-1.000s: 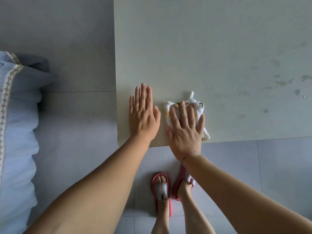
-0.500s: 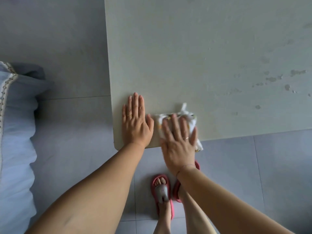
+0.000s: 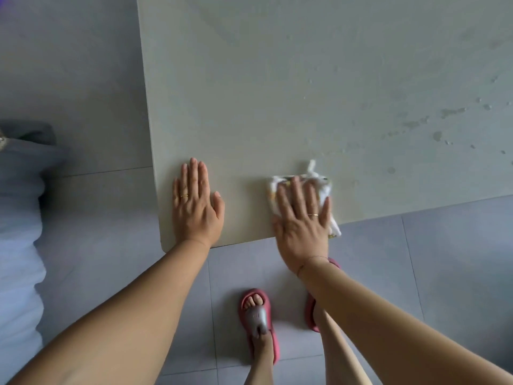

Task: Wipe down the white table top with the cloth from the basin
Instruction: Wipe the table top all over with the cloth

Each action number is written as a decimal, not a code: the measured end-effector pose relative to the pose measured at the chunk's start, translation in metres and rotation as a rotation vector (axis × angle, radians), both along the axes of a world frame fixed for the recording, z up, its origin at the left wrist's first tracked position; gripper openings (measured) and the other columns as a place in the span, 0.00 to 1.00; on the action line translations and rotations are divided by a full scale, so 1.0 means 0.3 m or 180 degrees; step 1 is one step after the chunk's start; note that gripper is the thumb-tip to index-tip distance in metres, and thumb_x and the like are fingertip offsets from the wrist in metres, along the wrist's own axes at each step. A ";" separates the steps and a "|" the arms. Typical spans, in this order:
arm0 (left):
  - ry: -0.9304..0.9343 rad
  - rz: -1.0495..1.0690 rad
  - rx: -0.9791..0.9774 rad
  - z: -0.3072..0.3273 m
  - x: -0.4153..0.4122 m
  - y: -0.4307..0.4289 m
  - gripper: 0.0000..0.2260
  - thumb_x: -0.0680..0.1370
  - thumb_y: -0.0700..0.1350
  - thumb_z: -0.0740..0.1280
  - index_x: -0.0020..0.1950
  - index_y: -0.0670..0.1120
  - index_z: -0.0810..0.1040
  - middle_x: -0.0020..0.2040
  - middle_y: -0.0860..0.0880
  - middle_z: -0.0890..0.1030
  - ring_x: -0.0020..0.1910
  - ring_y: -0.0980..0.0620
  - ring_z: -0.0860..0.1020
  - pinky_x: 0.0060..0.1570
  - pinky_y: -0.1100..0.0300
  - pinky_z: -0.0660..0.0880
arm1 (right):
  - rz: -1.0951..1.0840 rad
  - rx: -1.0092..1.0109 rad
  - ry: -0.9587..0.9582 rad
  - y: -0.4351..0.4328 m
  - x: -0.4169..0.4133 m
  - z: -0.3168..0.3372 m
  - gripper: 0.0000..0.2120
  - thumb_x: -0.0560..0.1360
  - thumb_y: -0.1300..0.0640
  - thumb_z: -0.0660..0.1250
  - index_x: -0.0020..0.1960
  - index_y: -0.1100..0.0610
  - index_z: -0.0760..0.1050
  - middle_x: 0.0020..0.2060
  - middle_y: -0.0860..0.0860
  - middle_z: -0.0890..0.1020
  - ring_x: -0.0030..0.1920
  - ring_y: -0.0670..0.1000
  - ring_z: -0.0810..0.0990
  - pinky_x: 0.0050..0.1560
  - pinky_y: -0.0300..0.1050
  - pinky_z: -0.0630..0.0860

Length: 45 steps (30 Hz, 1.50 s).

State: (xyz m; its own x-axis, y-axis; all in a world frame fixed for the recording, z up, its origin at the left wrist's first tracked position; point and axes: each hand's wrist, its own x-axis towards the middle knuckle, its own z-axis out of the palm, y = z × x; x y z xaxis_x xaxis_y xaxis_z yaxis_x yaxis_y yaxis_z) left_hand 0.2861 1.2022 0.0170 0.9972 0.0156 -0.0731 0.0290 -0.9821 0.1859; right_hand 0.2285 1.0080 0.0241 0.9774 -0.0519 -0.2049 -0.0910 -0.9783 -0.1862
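White crumpled cloth (image 3: pixel 323 188) lay under the right hand's (image 3: pixel 302 229) straight, spread fingers at the table top's (image 3: pixel 277 93) near edge. Its long axis slanted from index fingertip to little-finger side, and a twisted tail pointed beyond the fingertips. The left hand (image 3: pixel 194 207) lay flat, fingers relaxed. Since 1 second before, the cloth had slid away from the left thumb.

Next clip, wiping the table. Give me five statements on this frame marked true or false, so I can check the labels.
1. The right hand presses the cloth flat on the table. True.
2. The left hand holds a second cloth. False: it lies flat on bare table top.
3. A corner of the cloth hangs over the table's near edge. True.
4. The wet marks lie left of the left hand. False: they are far to the right.
5. The person is barefoot. False: red slippers are on.
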 end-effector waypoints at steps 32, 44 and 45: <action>0.0090 -0.0322 -0.0013 0.013 0.139 -0.412 0.28 0.77 0.49 0.51 0.76 0.41 0.58 0.76 0.42 0.58 0.76 0.44 0.55 0.74 0.48 0.54 | 0.1469 -0.0001 -0.0280 -0.384 0.246 -0.004 0.26 0.78 0.45 0.52 0.75 0.47 0.57 0.75 0.48 0.58 0.75 0.55 0.56 0.73 0.60 0.49; 0.0010 -0.0284 -0.0050 0.017 0.146 -0.417 0.26 0.77 0.48 0.53 0.74 0.39 0.63 0.75 0.40 0.62 0.75 0.43 0.58 0.73 0.47 0.57 | 0.1932 -0.0029 -0.0214 -0.334 0.344 0.010 0.26 0.78 0.44 0.51 0.75 0.47 0.58 0.75 0.49 0.60 0.75 0.56 0.57 0.73 0.63 0.49; 0.0038 -0.0273 -0.0034 0.017 0.146 -0.417 0.27 0.77 0.48 0.53 0.75 0.40 0.62 0.75 0.41 0.61 0.75 0.44 0.58 0.73 0.47 0.56 | 0.2044 -0.0114 -0.0234 -0.377 0.382 0.005 0.26 0.78 0.45 0.51 0.75 0.47 0.57 0.75 0.49 0.59 0.75 0.56 0.56 0.73 0.62 0.48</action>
